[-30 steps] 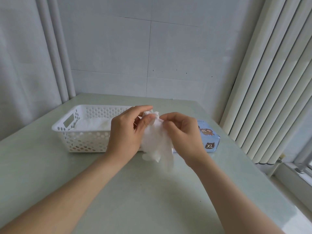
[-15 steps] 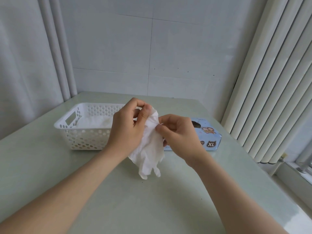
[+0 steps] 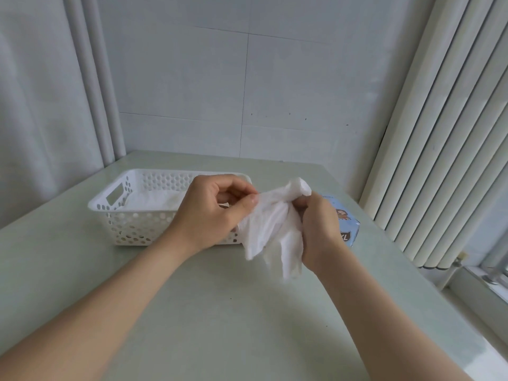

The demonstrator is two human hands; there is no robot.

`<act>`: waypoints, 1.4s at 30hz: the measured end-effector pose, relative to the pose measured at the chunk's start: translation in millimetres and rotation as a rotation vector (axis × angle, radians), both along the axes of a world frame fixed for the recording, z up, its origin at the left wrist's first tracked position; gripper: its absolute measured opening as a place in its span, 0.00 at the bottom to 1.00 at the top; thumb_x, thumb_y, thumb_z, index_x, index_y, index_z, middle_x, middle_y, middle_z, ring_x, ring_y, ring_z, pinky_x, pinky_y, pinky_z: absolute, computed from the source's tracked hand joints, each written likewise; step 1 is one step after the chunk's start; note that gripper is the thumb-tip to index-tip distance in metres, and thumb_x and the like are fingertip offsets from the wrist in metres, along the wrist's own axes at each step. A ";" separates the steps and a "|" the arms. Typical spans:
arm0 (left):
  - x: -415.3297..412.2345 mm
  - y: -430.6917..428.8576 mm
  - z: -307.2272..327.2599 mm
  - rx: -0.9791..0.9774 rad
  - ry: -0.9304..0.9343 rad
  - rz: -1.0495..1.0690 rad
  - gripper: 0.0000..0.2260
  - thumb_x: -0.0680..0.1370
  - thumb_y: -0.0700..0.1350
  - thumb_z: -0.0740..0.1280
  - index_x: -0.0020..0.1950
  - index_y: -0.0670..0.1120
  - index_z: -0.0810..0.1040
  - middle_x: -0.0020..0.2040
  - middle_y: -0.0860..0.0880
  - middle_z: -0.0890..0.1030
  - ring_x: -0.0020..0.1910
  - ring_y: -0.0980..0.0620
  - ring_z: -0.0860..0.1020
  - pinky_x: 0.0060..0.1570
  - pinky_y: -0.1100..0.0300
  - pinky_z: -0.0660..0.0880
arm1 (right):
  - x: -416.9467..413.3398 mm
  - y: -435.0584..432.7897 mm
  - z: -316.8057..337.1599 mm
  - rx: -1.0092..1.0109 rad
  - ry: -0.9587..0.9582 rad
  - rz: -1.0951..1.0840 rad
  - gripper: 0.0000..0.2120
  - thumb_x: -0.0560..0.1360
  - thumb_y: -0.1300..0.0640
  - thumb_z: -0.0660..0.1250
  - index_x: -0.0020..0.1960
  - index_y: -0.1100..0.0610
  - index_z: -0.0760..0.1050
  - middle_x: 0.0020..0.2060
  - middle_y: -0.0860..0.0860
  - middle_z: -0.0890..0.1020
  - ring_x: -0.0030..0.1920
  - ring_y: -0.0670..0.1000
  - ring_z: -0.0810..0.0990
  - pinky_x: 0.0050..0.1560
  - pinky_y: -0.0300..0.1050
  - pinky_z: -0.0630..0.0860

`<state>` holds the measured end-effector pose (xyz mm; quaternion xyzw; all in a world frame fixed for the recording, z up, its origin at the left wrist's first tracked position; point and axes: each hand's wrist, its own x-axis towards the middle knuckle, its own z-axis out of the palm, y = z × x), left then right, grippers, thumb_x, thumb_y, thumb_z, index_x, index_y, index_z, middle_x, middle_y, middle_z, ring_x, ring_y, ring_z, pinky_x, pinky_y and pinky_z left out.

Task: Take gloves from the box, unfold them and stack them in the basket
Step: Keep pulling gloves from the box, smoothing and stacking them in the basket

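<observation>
A crumpled white glove hangs above the table between both hands. My left hand pinches its left edge between thumb and forefinger. My right hand grips its bunched top right part, and the glove's fingers dangle below. Behind my left hand stands a white perforated basket with white gloves lying flat inside. The blue glove box, marked XL, lies behind my right hand, mostly hidden.
The pale green table spreads toward me. A tiled wall runs behind it, a curtain hangs at the left, and vertical blinds close off the right side past the table's edge.
My hands have drawn apart and the glove has spread wider between them. My right hand has shifted right, covering more of the box. The glove's dangling fingers have swung to the right.
</observation>
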<state>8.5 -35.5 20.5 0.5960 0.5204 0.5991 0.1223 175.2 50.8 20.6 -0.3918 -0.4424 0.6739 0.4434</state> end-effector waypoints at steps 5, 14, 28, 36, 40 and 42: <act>-6.4 1.9 3.2 0.086 0.009 0.066 0.07 0.80 0.35 0.72 0.46 0.47 0.84 0.41 0.57 0.84 0.41 0.58 0.81 0.47 0.67 0.75 | 6.7 1.7 5.7 0.145 -0.079 0.053 0.24 0.76 0.36 0.62 0.46 0.58 0.79 0.39 0.56 0.82 0.36 0.57 0.79 0.43 0.51 0.73; -15.3 4.0 2.5 0.062 0.137 0.134 0.05 0.79 0.49 0.76 0.55 0.54 0.85 0.48 0.60 0.86 0.47 0.56 0.83 0.49 0.59 0.79 | 1.0 -9.5 1.0 0.768 -0.440 0.121 0.05 0.75 0.51 0.77 0.47 0.51 0.85 0.40 0.53 0.86 0.42 0.55 0.86 0.44 0.58 0.84; -40.4 4.3 28.0 -0.035 0.221 0.252 0.12 0.77 0.54 0.76 0.45 0.45 0.83 0.29 0.60 0.76 0.23 0.61 0.71 0.27 0.73 0.65 | -4.7 -0.5 -6.4 0.689 -0.423 -0.023 0.10 0.79 0.46 0.75 0.49 0.52 0.80 0.39 0.51 0.87 0.39 0.51 0.87 0.39 0.51 0.84; -66.7 22.3 39.6 -0.019 0.324 0.275 0.11 0.78 0.52 0.76 0.46 0.45 0.83 0.41 0.51 0.81 0.27 0.66 0.74 0.32 0.74 0.67 | -31.1 24.6 3.8 0.839 -0.569 -0.222 0.12 0.80 0.44 0.71 0.51 0.52 0.74 0.36 0.53 0.83 0.37 0.54 0.81 0.34 0.48 0.77; -92.6 27.7 32.2 -0.046 0.342 0.335 0.11 0.78 0.55 0.75 0.46 0.48 0.83 0.40 0.52 0.82 0.33 0.63 0.76 0.34 0.73 0.68 | -51.8 35.8 21.2 0.890 -0.660 -0.180 0.10 0.81 0.46 0.70 0.55 0.51 0.75 0.34 0.53 0.83 0.35 0.52 0.80 0.33 0.48 0.77; -108.8 28.3 27.1 -0.068 0.330 0.374 0.11 0.77 0.54 0.76 0.45 0.47 0.82 0.39 0.50 0.82 0.32 0.61 0.76 0.33 0.73 0.67 | -69.0 42.6 28.9 0.943 -0.741 -0.116 0.11 0.82 0.46 0.70 0.57 0.53 0.76 0.36 0.52 0.83 0.39 0.54 0.82 0.38 0.54 0.82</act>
